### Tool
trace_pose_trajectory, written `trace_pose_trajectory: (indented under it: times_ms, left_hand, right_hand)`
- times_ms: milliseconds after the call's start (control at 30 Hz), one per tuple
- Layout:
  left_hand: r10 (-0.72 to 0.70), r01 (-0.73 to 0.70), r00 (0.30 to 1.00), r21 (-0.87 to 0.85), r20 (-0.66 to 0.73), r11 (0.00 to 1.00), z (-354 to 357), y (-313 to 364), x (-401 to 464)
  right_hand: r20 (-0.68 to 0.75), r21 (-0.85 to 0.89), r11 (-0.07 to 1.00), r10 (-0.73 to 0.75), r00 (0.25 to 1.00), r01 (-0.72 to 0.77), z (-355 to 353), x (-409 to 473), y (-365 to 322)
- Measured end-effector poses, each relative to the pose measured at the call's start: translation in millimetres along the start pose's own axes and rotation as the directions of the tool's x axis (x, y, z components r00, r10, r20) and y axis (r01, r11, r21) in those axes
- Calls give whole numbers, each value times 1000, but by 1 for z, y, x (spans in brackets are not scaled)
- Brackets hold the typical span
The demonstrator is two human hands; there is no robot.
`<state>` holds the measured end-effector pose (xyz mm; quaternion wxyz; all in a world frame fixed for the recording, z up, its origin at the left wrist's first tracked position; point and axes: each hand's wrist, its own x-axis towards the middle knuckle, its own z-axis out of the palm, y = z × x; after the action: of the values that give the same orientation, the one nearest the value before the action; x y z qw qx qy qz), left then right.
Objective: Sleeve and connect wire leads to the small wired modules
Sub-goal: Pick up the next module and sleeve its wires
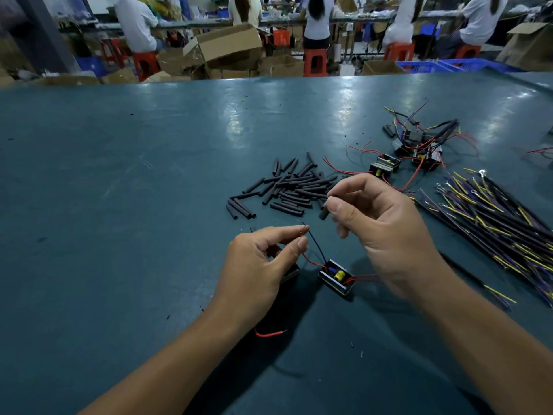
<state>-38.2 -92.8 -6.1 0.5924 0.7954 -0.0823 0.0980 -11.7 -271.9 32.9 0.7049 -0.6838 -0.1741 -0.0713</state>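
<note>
A small black module (336, 279) with a yellow part and red leads lies on the green table (119, 175) between my hands. My left hand (260, 265) pinches the tip of the module's thin dark wire lead (315, 245) between thumb and forefinger; another black module is partly hidden under that palm. My right hand (380, 232) pinches a short black sleeve tube (323, 211) a little above and to the right of the wire's tip. The sleeve and the wire end are apart.
A pile of several black sleeve tubes (287, 187) lies just beyond my hands. More wired modules (419, 148) sit in a tangle at the far right. A bundle of black, yellow and purple leads (493, 214) lies at the right. People sit at benches beyond the table's edge.
</note>
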Motion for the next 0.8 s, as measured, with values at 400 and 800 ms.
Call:
trace_pose_trajectory:
  times_ms: [400, 800]
  left_hand:
    - [28, -28, 1000, 27, -7, 999, 2, 2, 0]
    - [12, -13, 1000, 31, 16, 999, 2, 1, -1]
  right_hand:
    - [19, -84, 996, -40, 999, 42, 6, -2, 8]
    - [57, -170, 984, -43, 997, 52, 4, -5, 13]
